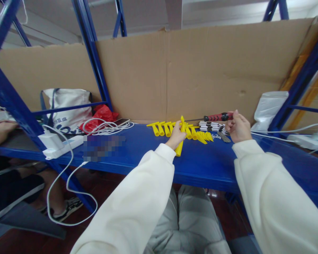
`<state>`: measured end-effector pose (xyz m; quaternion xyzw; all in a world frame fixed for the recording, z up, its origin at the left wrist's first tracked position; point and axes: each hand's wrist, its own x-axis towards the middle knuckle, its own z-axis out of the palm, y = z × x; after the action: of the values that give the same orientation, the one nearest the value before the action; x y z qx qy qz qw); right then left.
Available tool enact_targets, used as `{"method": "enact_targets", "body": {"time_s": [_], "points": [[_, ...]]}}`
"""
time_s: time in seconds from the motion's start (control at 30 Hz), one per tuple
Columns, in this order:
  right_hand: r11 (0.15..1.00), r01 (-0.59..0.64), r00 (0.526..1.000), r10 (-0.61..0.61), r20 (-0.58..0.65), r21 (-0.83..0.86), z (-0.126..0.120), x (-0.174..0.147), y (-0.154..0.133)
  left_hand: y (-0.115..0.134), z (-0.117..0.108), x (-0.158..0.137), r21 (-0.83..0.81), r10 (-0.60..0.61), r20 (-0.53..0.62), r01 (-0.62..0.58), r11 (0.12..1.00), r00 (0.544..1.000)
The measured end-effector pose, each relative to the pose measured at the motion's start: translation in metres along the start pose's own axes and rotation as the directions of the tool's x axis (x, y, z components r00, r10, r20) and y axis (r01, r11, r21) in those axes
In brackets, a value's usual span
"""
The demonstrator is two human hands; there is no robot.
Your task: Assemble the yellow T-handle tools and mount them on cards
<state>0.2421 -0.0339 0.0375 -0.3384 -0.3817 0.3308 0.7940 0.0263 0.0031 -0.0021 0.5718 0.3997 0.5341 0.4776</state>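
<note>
My left hand (175,137) is closed around a yellow T-shaped piece (178,150), its tube end pointing down in front of the blue table (196,164). My right hand (240,127) has its fingers curled in a grip at the end of a red and black screwdriver (216,117), whose shaft runs level to the top of that piece; whether the tip touches, I cannot tell. Just behind my left hand, more yellow pieces (161,130) lie in a row, with small yellow parts (204,137) to their right. Beside these are a black-and-white stack (212,126) and some grey strips (224,137). Farther left lie white cables (103,128), a red bag (104,113) and a white cloth bag (70,106). Cardboard (201,70) stands behind everything.
</note>
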Motion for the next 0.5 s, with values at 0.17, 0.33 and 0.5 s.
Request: {"method": "enact_targets", "body": {"time_s": [0.17,0.33,0.5], "points": [[0.995,-0.1,0.988,0.1,0.115,-0.007,0.0,0.0,0.005,-0.005,-0.007,0.008,0.049,0.102,-0.073,-0.098,0.994,0.992],[0.989,-0.14,0.982,0.145,0.125,-0.052,-0.003,0.004,0.014,-0.008,-0.012,0.012,0.033,0.125,-0.136,-0.122,0.992,0.983],[0.981,-0.174,0.981,0.18,0.067,-0.085,-0.003,0.006,0.02,-0.009,-0.014,0.015,-0.005,0.054,-0.08,-0.055,0.998,0.995]]}}
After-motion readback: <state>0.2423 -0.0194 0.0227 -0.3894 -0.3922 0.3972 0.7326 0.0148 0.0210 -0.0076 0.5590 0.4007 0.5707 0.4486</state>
